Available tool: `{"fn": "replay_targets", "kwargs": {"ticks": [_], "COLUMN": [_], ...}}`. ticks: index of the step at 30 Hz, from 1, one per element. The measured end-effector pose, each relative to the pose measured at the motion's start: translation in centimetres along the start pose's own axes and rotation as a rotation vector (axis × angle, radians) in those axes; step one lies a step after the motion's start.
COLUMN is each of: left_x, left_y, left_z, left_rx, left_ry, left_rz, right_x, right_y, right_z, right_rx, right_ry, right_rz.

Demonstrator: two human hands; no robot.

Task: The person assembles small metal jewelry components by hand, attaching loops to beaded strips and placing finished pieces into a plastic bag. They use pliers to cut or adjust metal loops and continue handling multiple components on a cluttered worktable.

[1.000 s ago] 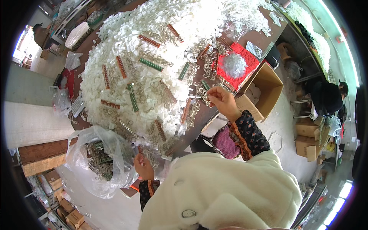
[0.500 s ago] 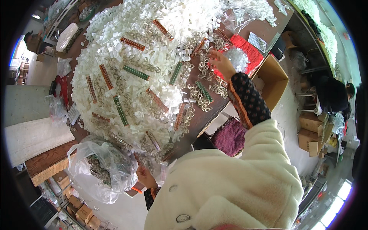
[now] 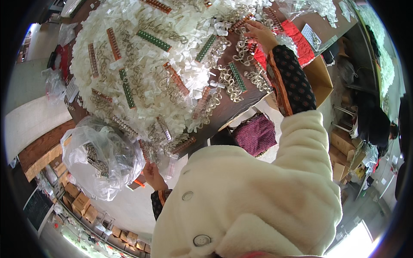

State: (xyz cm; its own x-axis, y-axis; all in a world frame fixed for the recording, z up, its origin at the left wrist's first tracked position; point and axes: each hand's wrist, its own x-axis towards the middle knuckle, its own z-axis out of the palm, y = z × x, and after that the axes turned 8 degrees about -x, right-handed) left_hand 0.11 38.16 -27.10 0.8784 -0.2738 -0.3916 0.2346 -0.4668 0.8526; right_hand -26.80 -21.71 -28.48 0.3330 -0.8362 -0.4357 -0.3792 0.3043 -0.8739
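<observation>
A big heap of small white plastic pieces (image 3: 189, 34) covers the table, with several green and orange-brown strips and metal rings lying over it. My right hand (image 3: 261, 34) reaches to the far right, fingers apart, beside an orange-brown strip (image 3: 241, 22) and a cluster of metal rings (image 3: 243, 51). Nearer me is a green strip (image 3: 237, 77) with rings. My left hand (image 3: 154, 176), low at the table's front edge, has its fingers closed on the end of a reddish-brown strip (image 3: 143, 149); its fingertips are partly hidden.
A clear plastic bag (image 3: 97, 172) holding metal pieces hangs left of my left hand. Red cloth (image 3: 299, 43) lies by my right hand, above an open cardboard box (image 3: 320, 79). A purple patterned cushion (image 3: 254, 135) is below the table edge. Cartons (image 3: 342, 148) stand at right.
The whole view has shifted, with the table's contents higher in the picture. My right hand stays among the rings and strips at the far right; my left hand stays by the bag.
</observation>
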Motion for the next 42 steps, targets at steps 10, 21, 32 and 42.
{"fn": "replay_targets", "kwargs": {"ticks": [10,21,32,42], "left_x": [0.4,0.3,-0.8,-1.0], "left_y": [0.9,0.7,4.9,9.8], "left_z": [1.2,0.4,1.6,15.5], "left_rx": [-0.019,-0.031,-0.243,0.277], "left_ry": [-0.018,0.004,-0.293,-1.256], "left_rz": [0.039,0.033,0.091,0.251], "right_x": [-7.9,-8.5,-16.4,-15.5], "right_y": [2.0,2.1,-0.6,-0.2], "right_z": [9.5,10.3,17.5,18.6], "right_rx": [0.142,0.156,0.134,0.084], "right_ry": [-0.366,-0.294,-0.627,-0.62], "right_rz": [0.041,0.044,-0.147,-0.107]}}
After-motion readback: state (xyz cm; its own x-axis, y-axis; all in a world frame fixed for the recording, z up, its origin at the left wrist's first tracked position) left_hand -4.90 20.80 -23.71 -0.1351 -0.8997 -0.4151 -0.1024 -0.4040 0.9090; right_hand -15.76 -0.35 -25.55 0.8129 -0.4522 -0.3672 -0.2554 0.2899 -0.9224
